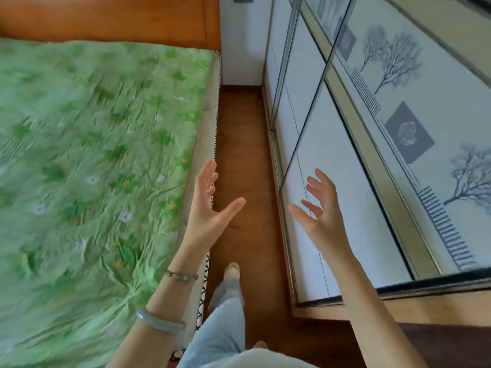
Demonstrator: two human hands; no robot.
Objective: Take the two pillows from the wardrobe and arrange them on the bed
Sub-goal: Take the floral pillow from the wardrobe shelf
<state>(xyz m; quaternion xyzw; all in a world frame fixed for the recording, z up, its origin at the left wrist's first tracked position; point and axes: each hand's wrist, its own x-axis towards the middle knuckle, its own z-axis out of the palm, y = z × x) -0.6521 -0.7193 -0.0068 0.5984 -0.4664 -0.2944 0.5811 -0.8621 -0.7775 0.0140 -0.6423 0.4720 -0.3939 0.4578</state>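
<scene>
The bed (87, 160) fills the left, covered by a wrinkled green floral sheet, with a wooden headboard (106, 17) at the top. On the right stands the wardrobe (345, 144), its white sliding doors with grey tree prints closed. No pillow is in view. My left hand (210, 205) is raised over the bed's right edge, fingers spread, holding nothing. In front of the wardrobe's lower door panel my right hand (318, 208) is also open and empty, palm facing left.
A narrow strip of wooden floor (244, 144) runs between the bed and the wardrobe to a white wall. My legs in light jeans (225, 322) stand in this aisle. The wardrobe's wooden base (318, 312) juts out at the lower right.
</scene>
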